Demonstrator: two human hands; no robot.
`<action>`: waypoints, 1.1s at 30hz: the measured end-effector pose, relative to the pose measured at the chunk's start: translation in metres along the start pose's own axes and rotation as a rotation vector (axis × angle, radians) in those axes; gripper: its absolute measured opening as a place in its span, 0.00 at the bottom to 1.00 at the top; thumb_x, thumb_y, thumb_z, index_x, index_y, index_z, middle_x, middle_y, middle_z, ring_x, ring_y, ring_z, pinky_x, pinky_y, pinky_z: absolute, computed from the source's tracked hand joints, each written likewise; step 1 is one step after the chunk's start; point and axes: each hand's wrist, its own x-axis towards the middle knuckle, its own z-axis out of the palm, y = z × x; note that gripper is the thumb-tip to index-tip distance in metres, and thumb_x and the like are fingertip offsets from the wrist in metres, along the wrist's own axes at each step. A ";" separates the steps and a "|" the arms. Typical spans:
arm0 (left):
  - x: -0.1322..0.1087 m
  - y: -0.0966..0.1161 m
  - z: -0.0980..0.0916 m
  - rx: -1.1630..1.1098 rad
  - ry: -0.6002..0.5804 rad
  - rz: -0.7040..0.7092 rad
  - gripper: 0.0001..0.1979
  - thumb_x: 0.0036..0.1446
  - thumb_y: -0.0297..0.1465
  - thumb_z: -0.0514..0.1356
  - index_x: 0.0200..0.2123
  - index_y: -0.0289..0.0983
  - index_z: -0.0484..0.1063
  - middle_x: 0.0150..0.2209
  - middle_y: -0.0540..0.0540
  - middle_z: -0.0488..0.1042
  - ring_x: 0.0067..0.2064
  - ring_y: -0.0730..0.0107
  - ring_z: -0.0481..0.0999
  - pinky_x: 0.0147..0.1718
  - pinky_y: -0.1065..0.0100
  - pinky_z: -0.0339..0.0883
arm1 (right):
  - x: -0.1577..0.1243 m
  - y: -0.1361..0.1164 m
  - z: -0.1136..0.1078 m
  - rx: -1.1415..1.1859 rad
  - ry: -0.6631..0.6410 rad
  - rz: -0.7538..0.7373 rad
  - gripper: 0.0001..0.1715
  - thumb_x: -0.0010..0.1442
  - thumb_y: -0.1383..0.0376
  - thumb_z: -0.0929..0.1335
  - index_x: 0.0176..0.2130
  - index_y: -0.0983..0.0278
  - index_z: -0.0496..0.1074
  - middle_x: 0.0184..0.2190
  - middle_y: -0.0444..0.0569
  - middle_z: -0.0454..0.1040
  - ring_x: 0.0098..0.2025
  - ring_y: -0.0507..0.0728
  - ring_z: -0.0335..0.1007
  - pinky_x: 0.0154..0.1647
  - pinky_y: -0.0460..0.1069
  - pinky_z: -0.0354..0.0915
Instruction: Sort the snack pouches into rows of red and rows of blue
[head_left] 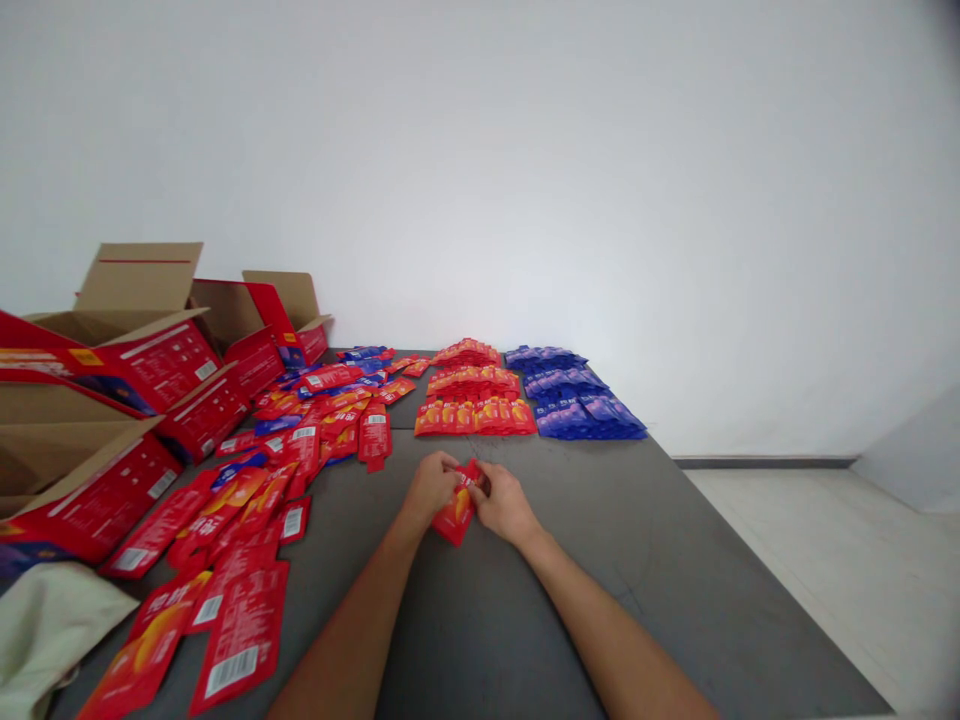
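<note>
Between my two hands, just above or on the grey table, is a red pouch (455,517) with an orange fruit picture, tilted with its lower corner toward me. My left hand (433,486) grips its upper left side, fingers closed. On the other side my right hand (504,500) pinches its upper right edge with thumb and fingers. Beyond my hands lie stacked rows of red pouches (475,416), faces up and overlapping. Rows of blue-purple pouches (589,415) lie beside them on the right.
Loose red and blue pouches (374,436) are heaped across the left of the grey table (480,620). Open red cardboard boxes (161,362) stand along the far left. A pale cloth (60,620) lies at the lower left. The table's right edge drops to a light floor (810,520).
</note>
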 end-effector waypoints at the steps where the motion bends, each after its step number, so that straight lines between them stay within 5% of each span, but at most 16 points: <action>1: 0.000 0.002 0.001 -0.088 -0.003 -0.012 0.09 0.41 0.23 0.63 0.30 0.36 0.73 0.26 0.49 0.73 0.28 0.70 0.71 0.30 0.71 0.62 | 0.001 0.002 0.001 0.039 0.028 0.034 0.19 0.57 0.63 0.68 0.49 0.64 0.73 0.36 0.51 0.74 0.36 0.55 0.68 0.40 0.47 0.62; 5: 0.001 0.010 0.003 -0.364 0.064 0.021 0.10 0.42 0.27 0.65 0.31 0.35 0.72 0.28 0.49 0.73 0.29 0.73 0.72 0.31 0.72 0.65 | 0.007 0.009 0.003 0.300 0.104 0.208 0.23 0.57 0.56 0.68 0.49 0.65 0.72 0.35 0.50 0.75 0.32 0.54 0.69 0.36 0.48 0.64; 10: -0.001 0.020 0.003 -0.597 0.075 0.035 0.15 0.42 0.36 0.69 0.31 0.34 0.71 0.29 0.50 0.73 0.30 0.74 0.72 0.31 0.72 0.67 | 0.010 0.009 -0.001 0.735 0.008 0.304 0.22 0.54 0.49 0.70 0.36 0.65 0.73 0.27 0.46 0.75 0.26 0.52 0.66 0.27 0.45 0.61; 16: -0.015 0.026 0.006 -0.426 -0.338 -0.129 0.17 0.38 0.35 0.72 0.31 0.33 0.73 0.31 0.44 0.76 0.29 0.70 0.75 0.30 0.67 0.71 | 0.012 0.009 -0.012 0.794 0.214 0.313 0.21 0.52 0.49 0.71 0.33 0.64 0.72 0.26 0.44 0.73 0.25 0.51 0.63 0.26 0.44 0.58; 18: -0.018 0.025 0.008 -0.399 -0.375 -0.103 0.14 0.38 0.32 0.71 0.28 0.32 0.73 0.27 0.45 0.75 0.26 0.72 0.73 0.28 0.68 0.70 | 0.012 0.008 -0.015 0.815 0.230 0.304 0.21 0.52 0.49 0.71 0.33 0.64 0.71 0.26 0.44 0.73 0.25 0.51 0.63 0.27 0.45 0.59; 25: -0.010 0.020 0.012 -0.365 -0.198 0.004 0.09 0.40 0.30 0.67 0.27 0.34 0.72 0.22 0.49 0.74 0.22 0.74 0.70 0.24 0.72 0.65 | 0.010 -0.003 -0.016 0.806 0.089 0.303 0.18 0.50 0.52 0.72 0.33 0.65 0.72 0.22 0.42 0.71 0.22 0.50 0.61 0.24 0.44 0.55; 33: -0.001 0.013 0.009 -0.293 0.075 0.132 0.17 0.51 0.43 0.61 0.29 0.33 0.75 0.26 0.48 0.75 0.26 0.74 0.70 0.27 0.73 0.61 | 0.009 0.000 -0.017 0.751 0.009 0.336 0.15 0.50 0.56 0.72 0.30 0.65 0.72 0.17 0.41 0.69 0.19 0.48 0.58 0.20 0.44 0.51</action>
